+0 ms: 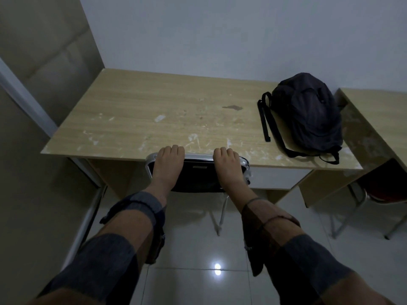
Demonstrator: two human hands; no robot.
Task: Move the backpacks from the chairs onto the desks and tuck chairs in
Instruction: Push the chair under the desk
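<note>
— Head view: how far along are you?

— Your near desk (132,115) already carries the dark backpack (308,115) at its right end, by the wall — that move looks done. Its chair (198,172) sits pushed in, backrest at the desk edge.

— And your hands?

— Your left hand (168,164) and right hand (228,166) both curl closed over the backrest's top rail.

— What's left?

— The red chair (383,190) under the second desk (372,128) — I cannot tell whether it's fully tucked.

Glossy white tiled floor (189,249) below, with a bright light reflection (217,267) on it. Plain pale wall (220,34) ahead. Beige padded panel (44,47) at left, beside a white frame strip (26,93).
</note>
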